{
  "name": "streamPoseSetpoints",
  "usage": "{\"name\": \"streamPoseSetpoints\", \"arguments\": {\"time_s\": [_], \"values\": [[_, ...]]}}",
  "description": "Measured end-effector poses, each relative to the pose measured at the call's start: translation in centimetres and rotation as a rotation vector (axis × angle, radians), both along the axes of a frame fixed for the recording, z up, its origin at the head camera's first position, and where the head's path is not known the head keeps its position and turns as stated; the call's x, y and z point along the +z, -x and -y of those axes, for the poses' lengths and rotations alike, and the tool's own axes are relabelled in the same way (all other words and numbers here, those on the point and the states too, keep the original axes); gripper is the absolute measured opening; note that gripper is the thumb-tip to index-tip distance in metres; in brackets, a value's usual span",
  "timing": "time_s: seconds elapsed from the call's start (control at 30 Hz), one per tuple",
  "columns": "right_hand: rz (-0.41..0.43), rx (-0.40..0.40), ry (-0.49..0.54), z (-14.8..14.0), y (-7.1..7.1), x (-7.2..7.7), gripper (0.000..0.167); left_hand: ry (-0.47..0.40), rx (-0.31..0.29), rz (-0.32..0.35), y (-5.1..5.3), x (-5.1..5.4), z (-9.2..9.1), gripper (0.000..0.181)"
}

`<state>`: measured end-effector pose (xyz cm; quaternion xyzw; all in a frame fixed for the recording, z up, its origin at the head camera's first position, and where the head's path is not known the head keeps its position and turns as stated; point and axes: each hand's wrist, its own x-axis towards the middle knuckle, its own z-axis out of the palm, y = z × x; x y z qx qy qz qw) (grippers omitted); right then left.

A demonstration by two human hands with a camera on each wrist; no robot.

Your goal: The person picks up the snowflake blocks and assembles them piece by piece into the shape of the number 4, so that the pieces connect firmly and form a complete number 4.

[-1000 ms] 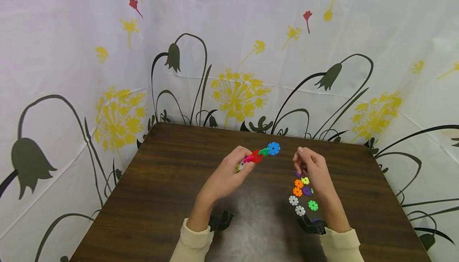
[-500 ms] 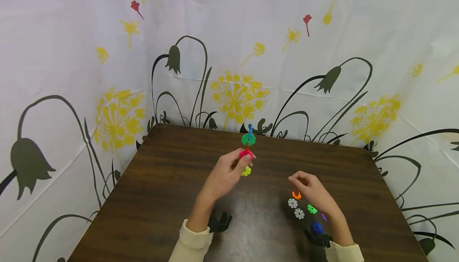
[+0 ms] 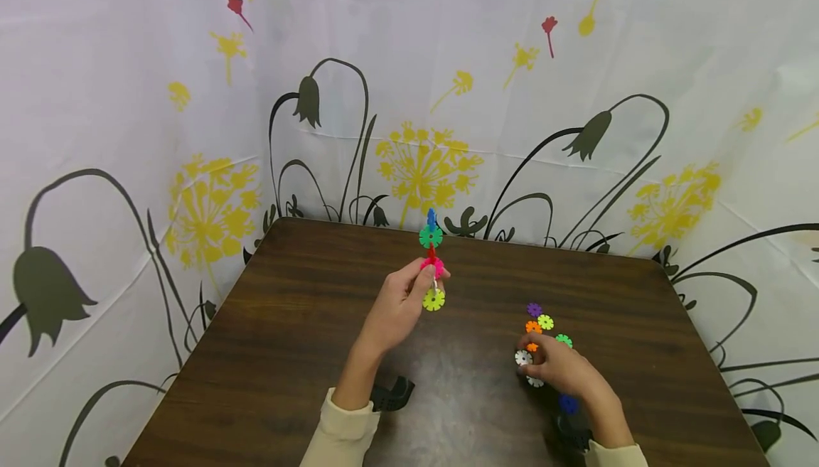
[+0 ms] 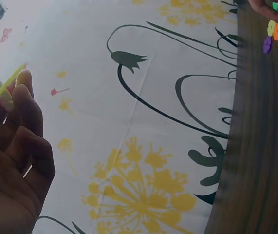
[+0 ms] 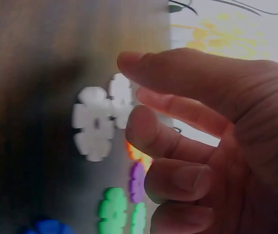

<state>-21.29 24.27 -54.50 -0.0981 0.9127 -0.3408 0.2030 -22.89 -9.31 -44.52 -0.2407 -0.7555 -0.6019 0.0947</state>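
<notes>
My left hand (image 3: 395, 314) pinches a chain of slotted, flower-shaped plastic discs upright above the table. From the top it runs blue (image 3: 431, 219), green (image 3: 431, 237), red, pink (image 3: 436, 266), white and yellow (image 3: 434, 301); fingers partly cover the middle. In the left wrist view, the yellow disc (image 4: 7, 85) appears edge-on. My right hand (image 3: 569, 367) reaches over two white discs, one farther off (image 3: 523, 357) and one nearer (image 3: 535, 383). In the right wrist view its thumb and fingers stand apart, with nothing between them; the nearer white disc (image 5: 94, 124) lies beyond the fingertips.
Loose discs lie around the right hand on the brown wooden table (image 3: 307, 296): purple (image 3: 534, 309), yellow (image 3: 545, 322), orange (image 3: 533, 327), green (image 3: 564, 340) and blue (image 3: 568, 404). A flower-printed curtain (image 3: 409, 62) hangs behind the table. Black wrist mounts (image 3: 393, 394) sit at both wrists.
The left hand has turned the chain from slanting right to upright. My right hand has come down and toward me, from above the far discs to the white ones.
</notes>
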Motion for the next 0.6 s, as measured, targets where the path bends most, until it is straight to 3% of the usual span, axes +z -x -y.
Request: {"name": "streamPoseSetpoints", "arguments": {"time_s": [0.13, 0.37, 0.6], "values": [[-0.002, -0.017, -0.018, 0.0, 0.1, -0.8, 0.034, 0.004, -0.005, 0.008, 0.0, -0.1, 0.0, 0.032], [-0.004, 0.005, 0.069, -0.2, 0.5, -1.3, 0.019, -0.001, -0.041, 0.019, -0.2, -0.2, 0.0, 0.031], [-0.036, -0.093, 0.05, -0.9, 0.2, -0.9, 0.025, -0.015, -0.061, 0.039, -0.1, 0.0, 0.1, 0.03]]}}
